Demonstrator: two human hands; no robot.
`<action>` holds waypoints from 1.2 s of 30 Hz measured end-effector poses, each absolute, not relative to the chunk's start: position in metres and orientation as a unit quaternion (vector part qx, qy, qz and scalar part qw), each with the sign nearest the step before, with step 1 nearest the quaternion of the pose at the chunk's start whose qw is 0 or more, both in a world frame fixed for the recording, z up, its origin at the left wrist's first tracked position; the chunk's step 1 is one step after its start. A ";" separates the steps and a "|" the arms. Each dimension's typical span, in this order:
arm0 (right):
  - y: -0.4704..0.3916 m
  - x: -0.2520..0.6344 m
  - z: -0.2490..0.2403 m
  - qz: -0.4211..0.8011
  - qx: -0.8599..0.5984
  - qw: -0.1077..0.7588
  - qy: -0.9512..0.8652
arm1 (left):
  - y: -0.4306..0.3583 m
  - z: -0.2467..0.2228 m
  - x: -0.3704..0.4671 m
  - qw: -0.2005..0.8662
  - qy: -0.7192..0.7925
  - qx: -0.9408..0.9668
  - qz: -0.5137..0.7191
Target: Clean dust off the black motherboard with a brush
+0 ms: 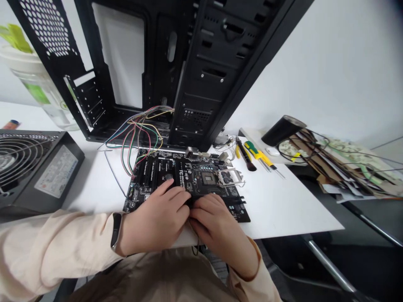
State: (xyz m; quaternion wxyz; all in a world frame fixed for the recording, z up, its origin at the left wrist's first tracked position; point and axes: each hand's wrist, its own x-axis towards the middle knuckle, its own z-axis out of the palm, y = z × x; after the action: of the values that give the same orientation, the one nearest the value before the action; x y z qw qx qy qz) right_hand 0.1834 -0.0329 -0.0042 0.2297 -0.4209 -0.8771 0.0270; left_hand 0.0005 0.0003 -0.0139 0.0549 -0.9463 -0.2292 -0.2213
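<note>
A black motherboard (234, 193) lies flat on the white table, its CPU socket (208, 178) exposed and the metal socket cover (229, 177) swung up. My left hand (159, 216) rests over the board's near edge, fingers curled together. Close beside it, my right hand (220, 230) is also closed at that edge, its fingertips almost meeting the left ones. Whatever lies between the fingers is hidden. A thin cable (197, 248) hangs below the hands. Coloured wires (135, 136) run from the case to the left side of the board.
An open black computer case (201, 96) stands behind the board. At left are a power supply (59, 167) and a clear bottle (44, 90). Screwdrivers (256, 153) and pliers (241, 151) lie at right, near a black cylinder (278, 131) and stacked cardboard (317, 163).
</note>
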 end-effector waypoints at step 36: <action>0.086 0.382 -0.030 -0.058 -0.645 0.259 -0.717 | 0.002 -0.014 0.006 -0.023 -0.242 -0.927 -0.285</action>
State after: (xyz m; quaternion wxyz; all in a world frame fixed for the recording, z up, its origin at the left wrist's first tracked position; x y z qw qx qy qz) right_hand 0.3820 0.0862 -0.0300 0.2588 -0.6451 -0.7166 -0.0583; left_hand 0.0058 0.0024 -0.0143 -0.0226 -0.9270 -0.2423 -0.2854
